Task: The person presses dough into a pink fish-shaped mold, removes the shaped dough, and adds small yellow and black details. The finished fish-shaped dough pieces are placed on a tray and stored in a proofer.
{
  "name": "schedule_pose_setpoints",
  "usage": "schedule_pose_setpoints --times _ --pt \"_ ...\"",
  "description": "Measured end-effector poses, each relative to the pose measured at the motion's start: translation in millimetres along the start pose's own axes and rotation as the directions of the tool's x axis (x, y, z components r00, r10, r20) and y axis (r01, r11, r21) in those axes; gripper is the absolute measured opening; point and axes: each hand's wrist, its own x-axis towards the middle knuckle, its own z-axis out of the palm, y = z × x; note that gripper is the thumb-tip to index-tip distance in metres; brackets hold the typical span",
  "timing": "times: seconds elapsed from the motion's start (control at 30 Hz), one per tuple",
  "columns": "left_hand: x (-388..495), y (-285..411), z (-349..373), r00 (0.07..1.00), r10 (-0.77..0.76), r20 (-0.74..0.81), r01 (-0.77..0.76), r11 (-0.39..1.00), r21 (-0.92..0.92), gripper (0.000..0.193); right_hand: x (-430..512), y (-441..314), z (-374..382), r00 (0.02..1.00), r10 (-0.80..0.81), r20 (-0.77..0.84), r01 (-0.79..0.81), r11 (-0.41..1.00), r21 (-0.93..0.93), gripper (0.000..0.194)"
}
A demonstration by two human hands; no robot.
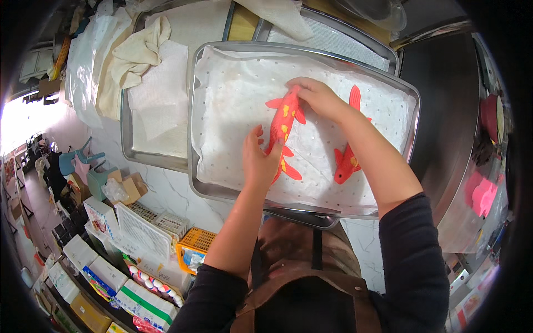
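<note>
A red fish-shaped piece, perhaps moulded dough, with yellow patches [284, 118], is in both my hands over a metal tray [192, 133] lined with white perforated paper [229, 95]. My left hand [259, 156] grips it near the tail, thumb on top. At the head, the fingers of my right hand [318, 95] close around the far side. Whether the piece touches the paper I cannot tell. To the right lies a second red fish [343, 172], head towards me; my right forearm hides its middle.
Metal trays with white mesh cloth [160, 95] sit left of and behind the lined tray. A crumpled beige cloth [139, 54] and plastic sheets [85, 62] lie far left. A dark metal appliance [437, 104] borders the right. Boxes [145, 299] and an orange basket [198, 239] stand lower left.
</note>
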Motion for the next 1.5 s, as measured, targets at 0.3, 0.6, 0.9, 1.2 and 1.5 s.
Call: schedule_pose_setpoints --times 0.3,0.6,0.9,1.2,1.5 --pt "-6.8 -3.8 17.4 0.941 0.335 -0.053 -0.269 0.833 0.484 0.062 -5.2 -6.4 -14.9 0.87 -0.315 0.38 0.492 0.615 -0.616 0.051" --pt "13.4 21.3 14.4 0.972 0.227 0.057 -0.217 0.784 0.582 0.03 -38.1 -11.3 -17.8 0.958 -0.09 0.273 0.266 0.637 -0.723 0.034" --pt "70.5 66.6 4.5 0.35 0.622 0.7 -0.935 0.189 0.3 0.023 -161.7 27.5 61.2 0.918 0.389 0.071 -0.361 0.75 0.555 0.037" --pt "62.8 73.5 40.6 0.061 0.329 0.942 -0.934 -0.314 0.17 0.021 -166.8 43.7 129.9 0.878 0.456 0.146 -0.312 0.312 0.897 0.036" --pt "66.0 89.1 38.3 0.067 0.244 0.967 -0.928 -0.342 0.151 0.022 -165.8 47.4 133.4 0.874 0.47 0.121 -0.298 0.322 0.898 0.029"
